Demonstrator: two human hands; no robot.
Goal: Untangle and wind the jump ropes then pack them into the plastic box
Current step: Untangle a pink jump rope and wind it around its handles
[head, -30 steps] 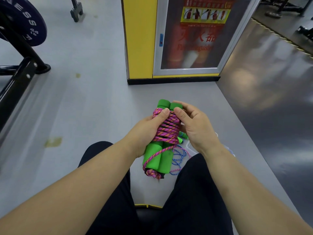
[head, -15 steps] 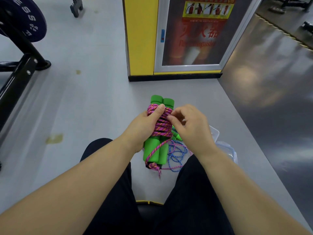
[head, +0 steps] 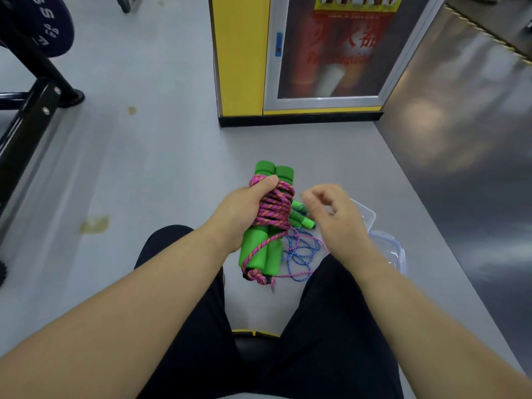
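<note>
Above my lap, my left hand grips the wound pink rope and its green handles; my right hand hovers loosely curled, empty. Winding looks done; next, it goes into the plastic box beside the tangled blue rope.

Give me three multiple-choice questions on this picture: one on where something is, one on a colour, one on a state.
1. Where is the plastic box? A on the lap; B on the floor, right of the wound rope; C under the weight rack.
2. What colour are its handles? A red; B green; C black.
3. How is the blue rope? A wound; B boxed; C loose.
Key: B, it lies on grey floor at the right; B, both foam grips are green; C, it sprawls in tangled loops.
</note>
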